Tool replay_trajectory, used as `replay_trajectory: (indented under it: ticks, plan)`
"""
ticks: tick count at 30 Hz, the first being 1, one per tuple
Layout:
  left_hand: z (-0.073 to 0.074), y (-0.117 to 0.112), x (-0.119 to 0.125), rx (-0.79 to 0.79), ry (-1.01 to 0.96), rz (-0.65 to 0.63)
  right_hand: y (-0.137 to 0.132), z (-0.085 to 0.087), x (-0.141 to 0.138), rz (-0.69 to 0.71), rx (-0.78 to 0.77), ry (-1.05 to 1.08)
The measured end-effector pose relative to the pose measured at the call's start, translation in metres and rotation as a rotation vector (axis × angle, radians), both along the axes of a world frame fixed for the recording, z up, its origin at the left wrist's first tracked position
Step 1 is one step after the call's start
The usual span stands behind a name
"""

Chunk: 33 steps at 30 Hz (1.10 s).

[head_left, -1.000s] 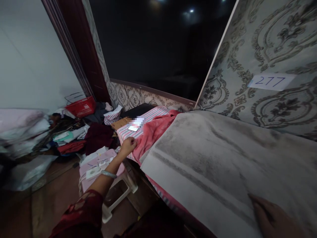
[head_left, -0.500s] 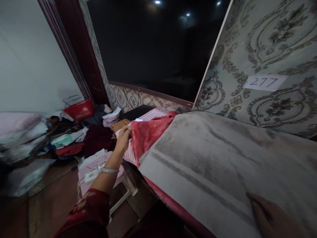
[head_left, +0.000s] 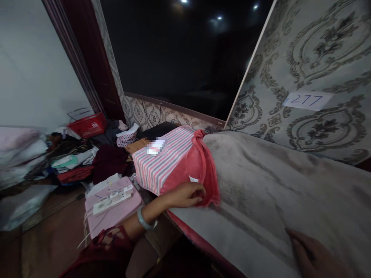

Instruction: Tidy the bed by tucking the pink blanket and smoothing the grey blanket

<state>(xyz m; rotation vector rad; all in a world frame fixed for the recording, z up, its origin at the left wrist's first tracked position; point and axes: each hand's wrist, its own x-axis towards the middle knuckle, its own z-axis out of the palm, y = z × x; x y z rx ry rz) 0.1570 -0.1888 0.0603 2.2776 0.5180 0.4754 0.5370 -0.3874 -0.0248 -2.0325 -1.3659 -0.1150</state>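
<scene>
My left hand [head_left: 185, 194] grips the edge of a pink-red fleece blanket [head_left: 199, 170] where it is folded against a large grey blanket [head_left: 269, 193] spread over the bed. The fingers are closed on the fleece. A pink and grey striped sheet [head_left: 165, 158] lies bare beyond the fold, with a phone [head_left: 155, 148] on it. My right hand [head_left: 314, 255] rests on the grey blanket at the lower right, palm down; its fingers look fairly flat and hold nothing.
A pink stool [head_left: 111, 204] with a white power strip [head_left: 111, 197] stands left of the bed. Piles of clothes [head_left: 78, 162] and a red basket [head_left: 87, 125] crowd the floor at left. A patterned wall carries a label reading 277 [head_left: 307, 100].
My left hand pulled the pink-red fleece back along the bed toward me, uncovering the striped sheet and phone. The right hand stayed on the grey blanket.
</scene>
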Motion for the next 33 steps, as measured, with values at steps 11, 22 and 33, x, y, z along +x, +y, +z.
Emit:
replay_trajectory:
  ticks: [11,22,33]
  plan:
    - [-0.011,-0.026,0.001,0.445,0.326,0.115,-0.002,-0.005,0.002,-0.027,-0.026,0.050]
    - [-0.018,-0.023,0.024,0.524,0.515,0.182,0.000,-0.003,-0.004,-0.012,0.008,0.035]
    - [0.023,0.041,-0.077,0.360,-0.338,0.952,0.003,-0.005,-0.003,0.000,0.040,0.017]
